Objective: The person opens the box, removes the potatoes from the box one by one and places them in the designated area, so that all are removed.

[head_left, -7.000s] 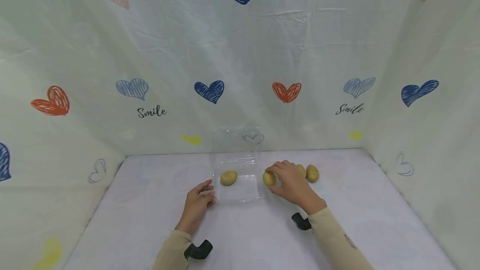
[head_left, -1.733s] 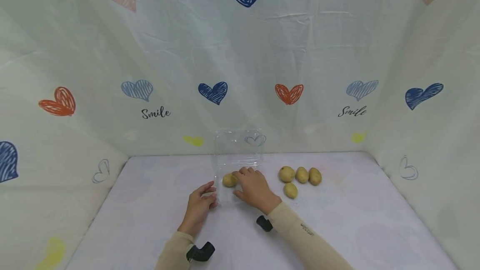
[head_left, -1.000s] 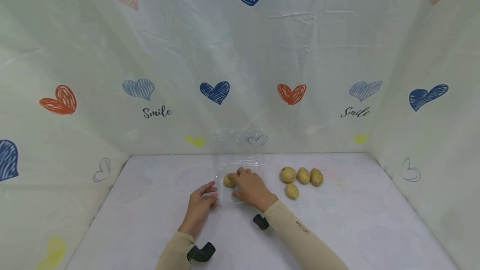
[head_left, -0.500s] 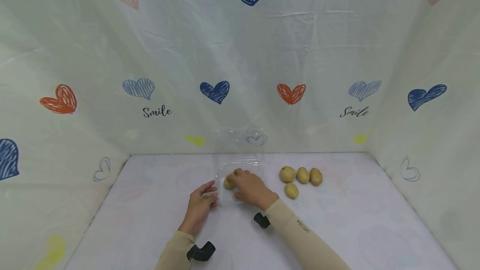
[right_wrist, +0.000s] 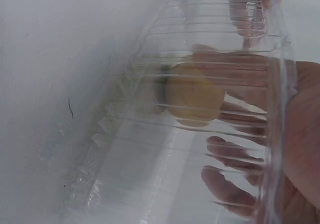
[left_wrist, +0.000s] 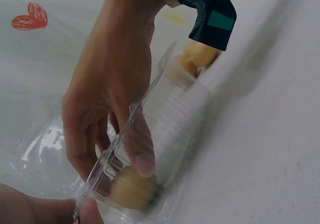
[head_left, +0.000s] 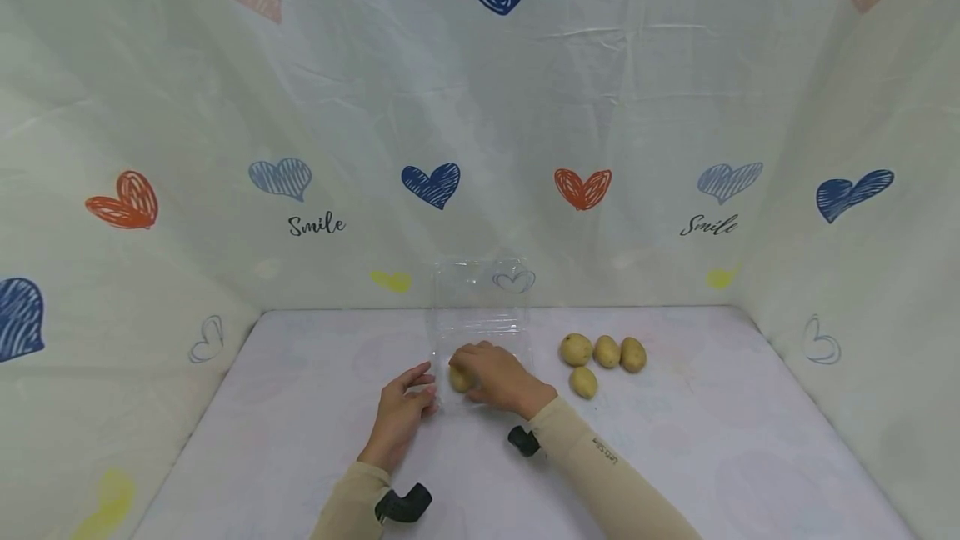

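Note:
A clear plastic clamshell container [head_left: 444, 403] lies on the table with its lid raised at the back. My left hand [head_left: 401, 415] pinches the container's left rim between thumb and fingers, as the left wrist view shows. Inside the container, near its left side, is one potato [head_left: 460, 378]. My right hand [head_left: 498, 377] reaches over the container's right side and grips that potato with thumb and fingers. Seen through the ribbed wall in the right wrist view, the potato [right_wrist: 195, 94] sits low in the container. The right hand partly covers it in the head view.
Right of the container, several potatoes lie in a cluster, a larger one [head_left: 576, 350] at the back and a smaller one [head_left: 583, 382] in front. A white cloth [head_left: 285, 423] covers the table. Behind stands a curtain [head_left: 630, 123] printed with hearts.
Seven seconds ago my right hand held another potato right of the container. It has since moved left into the container, and its fingers have closed round the potato there. My left hand stays put.

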A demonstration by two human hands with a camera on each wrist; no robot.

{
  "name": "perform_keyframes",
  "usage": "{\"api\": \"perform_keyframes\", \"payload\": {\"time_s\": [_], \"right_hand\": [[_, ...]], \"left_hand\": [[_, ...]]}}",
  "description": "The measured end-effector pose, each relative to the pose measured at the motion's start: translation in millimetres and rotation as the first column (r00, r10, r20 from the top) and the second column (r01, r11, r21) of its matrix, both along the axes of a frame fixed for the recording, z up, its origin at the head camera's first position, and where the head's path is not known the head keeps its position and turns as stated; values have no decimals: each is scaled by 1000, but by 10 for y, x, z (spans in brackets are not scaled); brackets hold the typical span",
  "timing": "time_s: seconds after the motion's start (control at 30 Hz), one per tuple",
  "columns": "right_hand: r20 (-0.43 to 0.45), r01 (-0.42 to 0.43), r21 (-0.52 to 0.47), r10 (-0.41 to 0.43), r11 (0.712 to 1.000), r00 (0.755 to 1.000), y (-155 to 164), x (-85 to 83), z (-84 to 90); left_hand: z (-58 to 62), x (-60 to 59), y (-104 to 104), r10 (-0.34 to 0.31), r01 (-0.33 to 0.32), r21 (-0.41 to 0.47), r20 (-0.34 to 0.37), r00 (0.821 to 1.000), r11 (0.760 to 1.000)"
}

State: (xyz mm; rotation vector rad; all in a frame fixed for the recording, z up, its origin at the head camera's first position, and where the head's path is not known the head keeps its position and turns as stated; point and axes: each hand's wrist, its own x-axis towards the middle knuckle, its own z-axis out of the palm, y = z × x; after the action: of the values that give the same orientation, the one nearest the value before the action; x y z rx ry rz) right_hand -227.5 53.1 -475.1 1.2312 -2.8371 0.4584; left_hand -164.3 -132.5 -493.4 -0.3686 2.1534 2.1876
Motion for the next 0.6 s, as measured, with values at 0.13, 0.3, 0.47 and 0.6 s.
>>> {"api": "perform_keyframes", "payload": {"time_s": [0.13, 0.3, 0.47, 0.6], "right_hand": [[-9, -3, -8, 3, 1000, 1000, -4, -12, -12], [5, 3, -1, -3, 1000, 1000, -21, -40, -37], [-22, 14, 36, -14, 999, 1000, -34, -72, -68], [-47, 16, 58, -13, 998, 999, -40, -94, -96]], "left_hand": [[1, -8, -3, 0, 0, -8, 9, 1000, 1000], [2, -15, -5, 2, -2, -13, 17, 1000, 1000], [2, -17, -4, 1, -1, -17, 18, 1000, 1000], [-3, -21, -4, 3, -2, -20, 18, 1000, 1000]]}}
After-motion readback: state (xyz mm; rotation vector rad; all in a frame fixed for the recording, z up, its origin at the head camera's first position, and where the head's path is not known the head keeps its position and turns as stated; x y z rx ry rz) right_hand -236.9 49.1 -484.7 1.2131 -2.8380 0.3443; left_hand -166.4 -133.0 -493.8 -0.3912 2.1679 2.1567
